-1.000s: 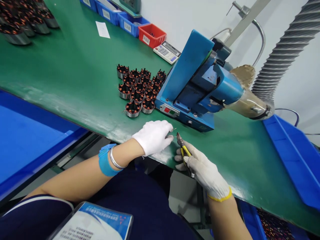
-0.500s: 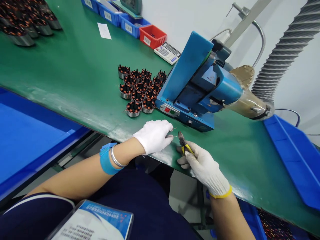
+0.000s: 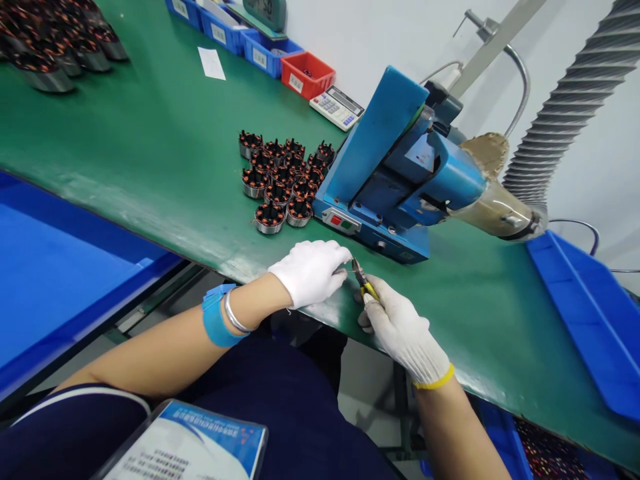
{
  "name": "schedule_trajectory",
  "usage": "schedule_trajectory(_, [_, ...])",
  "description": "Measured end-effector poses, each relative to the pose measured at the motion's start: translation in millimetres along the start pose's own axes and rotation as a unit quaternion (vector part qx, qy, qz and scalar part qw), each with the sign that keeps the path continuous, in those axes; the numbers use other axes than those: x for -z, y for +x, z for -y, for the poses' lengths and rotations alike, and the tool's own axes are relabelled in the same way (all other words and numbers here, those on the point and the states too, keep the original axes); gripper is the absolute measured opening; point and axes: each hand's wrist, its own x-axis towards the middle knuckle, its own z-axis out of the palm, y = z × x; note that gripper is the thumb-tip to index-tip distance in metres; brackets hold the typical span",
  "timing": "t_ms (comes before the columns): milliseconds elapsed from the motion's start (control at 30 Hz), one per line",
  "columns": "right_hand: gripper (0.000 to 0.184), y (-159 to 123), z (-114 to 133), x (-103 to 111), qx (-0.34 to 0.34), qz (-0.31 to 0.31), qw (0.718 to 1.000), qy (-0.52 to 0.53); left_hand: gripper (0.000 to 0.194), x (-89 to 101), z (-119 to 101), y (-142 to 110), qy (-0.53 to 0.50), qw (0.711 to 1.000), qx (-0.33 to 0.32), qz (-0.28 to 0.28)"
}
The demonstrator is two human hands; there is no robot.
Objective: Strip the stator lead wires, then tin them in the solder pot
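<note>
Clasping pliers (image 3: 369, 289) near the bench edge (image 3: 339, 323), right hand (image 3: 397, 325) has room rightward; left hand (image 3: 310, 275), grip unclear

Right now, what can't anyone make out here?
Head view: anything inside the left hand, hidden by the hand itself.
Head view: handle ends of the pliers, covered by the right hand.
Head view: lower part of the badge, cut off by the bottom edge.
Head view: what the red bin holds, too small.

Workbench (image 3: 165, 127), green-topped: one, slanting across my remote feed, near edge glossy with reflected light. Wall (image 3: 345, 33), white: one, behind the bench. Bench leg (image 3: 401, 410), dark: one I make out beneath. Floor (image 3: 367, 377), pale grey. Corrugated duct hose (image 3: 565, 120), grey: one, upper right.
</note>
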Motion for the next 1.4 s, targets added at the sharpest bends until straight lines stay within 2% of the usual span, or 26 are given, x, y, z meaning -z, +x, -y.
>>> schedule_trajectory(500, [0.047,4,-2,-6,0.054,-0.055,0.994,-0.082,0.033,2.7,0,0,0.002,1.0,-0.005,0.012])
schedule_trajectory(700, [0.043,6,2,-10,-0.002,-0.082,0.986,-0.146,0.033,0.3,1,1,-0.001,1.0,0.002,0.011])
schedule_trajectory(767, [0.041,7,0,-10,-0.004,-0.087,0.986,-0.139,0.041,1.9,-1,-2,-0.013,1.0,0.012,-0.001])
schedule_trajectory(900, [0.041,3,-10,-9,0.021,-0.092,0.993,-0.065,0.09,11.6,-4,-18,0.008,0.996,0.067,-0.064])
schedule_trajectory(933, [0.041,1,-13,-8,0.023,-0.088,0.995,-0.036,0.092,13.8,-3,-22,0.019,0.994,0.091,-0.062])
schedule_trajectory(1033, [0.042,-7,-19,-7,0.018,-0.078,0.996,0.037,0.06,15.0,5,-29,0.008,0.987,0.157,-0.03])
schedule_trajectory(1100, [0.044,-13,-22,-7,0.013,-0.079,0.995,0.056,0.05,11.9,15,-30,-0.032,0.984,0.17,-0.043])
schedule_trajectory(1267, [0.049,-25,-27,-5,0.047,-0.052,0.995,0.075,0.083,11.2,29,-40,-0.089,0.988,0.099,-0.081])
schedule_trajectory(1333, [0.048,-27,-27,-6,0.05,-0.038,0.996,0.062,0.089,20.0,25,-49,-0.079,0.988,0.073,-0.11])
schedule_trajectory(1400, [0.047,-27,-26,-8,0.057,-0.04,0.997,0.035,0.088,32.3,20,-56,-0.07,0.983,0.081,-0.147])
